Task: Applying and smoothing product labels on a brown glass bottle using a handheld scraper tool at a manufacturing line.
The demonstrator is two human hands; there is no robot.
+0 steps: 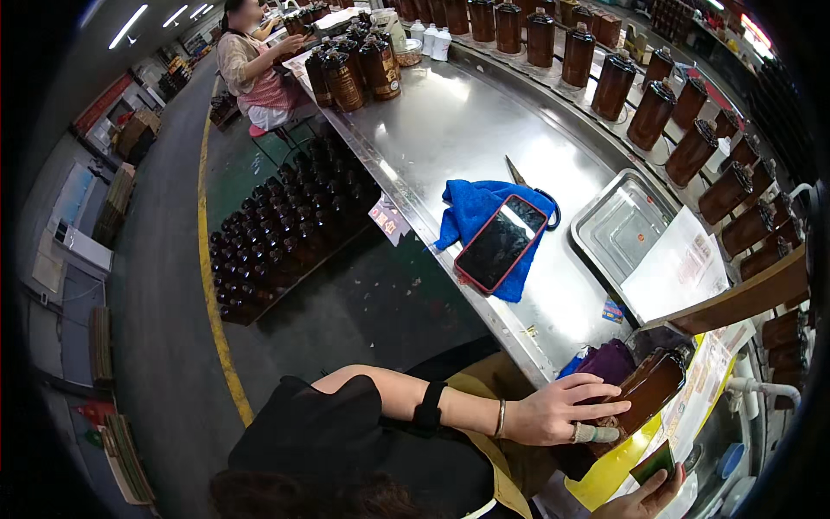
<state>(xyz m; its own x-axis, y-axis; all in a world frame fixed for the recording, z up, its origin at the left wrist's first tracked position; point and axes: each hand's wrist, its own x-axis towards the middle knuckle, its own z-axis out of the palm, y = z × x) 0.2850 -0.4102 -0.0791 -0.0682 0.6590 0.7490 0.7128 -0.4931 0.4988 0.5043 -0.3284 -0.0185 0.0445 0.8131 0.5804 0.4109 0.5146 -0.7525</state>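
Observation:
A large brown bottle (654, 387) lies tilted on its side at the lower right of the bench. My left hand (562, 413) is closed over it, with the fingers across its side and a wrapping on one digit. Just below, my right hand (647, 500) pinches a small flat dark green piece (654, 464), which looks like a label. Part of that hand is cut off by the lower edge of the view. Against the bottle's far left side lies a crumpled dark purple cloth (605, 362). Yellow and white sheets (618, 476) lie under the bottle.
A phone (504, 242) rests on a blue cloth (467, 203), beside scissors (516, 171). A metal tray (627, 216) and white paper (683, 268) lie farther right. Brown bottles (653, 114) line the far side. A co-worker (259, 69) sits at the far left.

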